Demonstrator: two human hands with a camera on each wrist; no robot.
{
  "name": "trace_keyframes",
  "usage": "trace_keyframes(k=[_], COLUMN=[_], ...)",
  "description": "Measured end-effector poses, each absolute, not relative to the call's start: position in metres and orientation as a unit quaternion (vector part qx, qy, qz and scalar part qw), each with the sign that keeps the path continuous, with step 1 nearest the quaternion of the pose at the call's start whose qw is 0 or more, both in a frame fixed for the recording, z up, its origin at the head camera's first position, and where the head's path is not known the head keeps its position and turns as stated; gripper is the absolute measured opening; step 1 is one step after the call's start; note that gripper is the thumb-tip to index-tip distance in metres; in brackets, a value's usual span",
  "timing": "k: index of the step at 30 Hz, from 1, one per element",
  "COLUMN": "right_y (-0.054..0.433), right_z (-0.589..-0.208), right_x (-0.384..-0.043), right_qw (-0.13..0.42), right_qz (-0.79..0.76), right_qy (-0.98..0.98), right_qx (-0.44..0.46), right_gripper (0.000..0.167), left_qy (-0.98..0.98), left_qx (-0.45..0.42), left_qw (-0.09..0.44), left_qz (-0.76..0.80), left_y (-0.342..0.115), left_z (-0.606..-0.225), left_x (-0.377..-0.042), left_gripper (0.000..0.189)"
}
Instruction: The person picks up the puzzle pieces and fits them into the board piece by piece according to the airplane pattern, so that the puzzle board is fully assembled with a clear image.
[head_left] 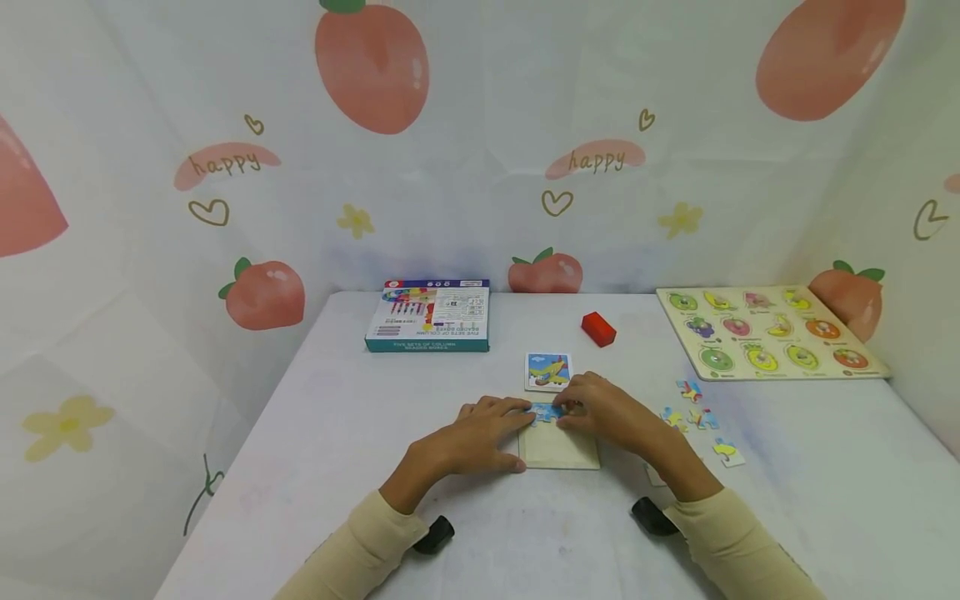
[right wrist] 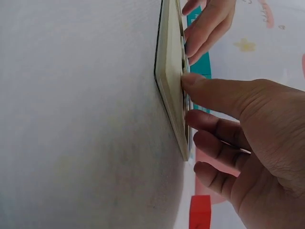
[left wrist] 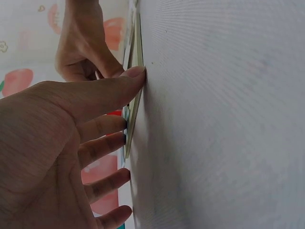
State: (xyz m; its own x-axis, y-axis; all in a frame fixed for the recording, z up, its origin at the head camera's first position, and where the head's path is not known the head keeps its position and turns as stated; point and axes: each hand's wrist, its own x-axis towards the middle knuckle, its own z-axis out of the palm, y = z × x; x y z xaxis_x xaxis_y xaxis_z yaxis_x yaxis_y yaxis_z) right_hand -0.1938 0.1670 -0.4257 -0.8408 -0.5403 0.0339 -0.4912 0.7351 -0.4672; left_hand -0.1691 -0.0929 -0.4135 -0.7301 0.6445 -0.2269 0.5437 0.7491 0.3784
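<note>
A shallow wooden puzzle tray lies on the table before me, with blue jigsaw pieces along its far edge. My left hand rests at the tray's left side, fingers stretched out; its fingertips touch the blue pieces, and the thumb lies against the tray's edge in the left wrist view. From the right, my right hand bends thumb and forefinger around a jigsaw piece at the tray's far right corner. The fingers mostly hide that piece. Just beyond the tray is a small picture puzzle showing a yellow airplane.
Several loose jigsaw pieces lie to the right, some partly behind my right forearm. Farther back are a red block, a flat teal-and-white box and a fruit puzzle board. A printed cloth hangs behind the table.
</note>
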Motion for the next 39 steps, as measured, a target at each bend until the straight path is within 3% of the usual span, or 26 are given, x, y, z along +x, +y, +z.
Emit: trace_keyframes(k=[39], right_y=[0.1711], right_z=[-0.4256], right_x=[-0.1968], right_qw=[0.061], right_qz=[-0.251], right_qy=[0.931], right_qx=[-0.258], right_gripper=[0.023], left_qy=[0.918], left_qx=[0.326], left_qw=[0.162], left_qz=[0.160], left_y=[-0.0884], left_z=[-0.4167], left_x=[-0.1689], left_gripper=[0.073])
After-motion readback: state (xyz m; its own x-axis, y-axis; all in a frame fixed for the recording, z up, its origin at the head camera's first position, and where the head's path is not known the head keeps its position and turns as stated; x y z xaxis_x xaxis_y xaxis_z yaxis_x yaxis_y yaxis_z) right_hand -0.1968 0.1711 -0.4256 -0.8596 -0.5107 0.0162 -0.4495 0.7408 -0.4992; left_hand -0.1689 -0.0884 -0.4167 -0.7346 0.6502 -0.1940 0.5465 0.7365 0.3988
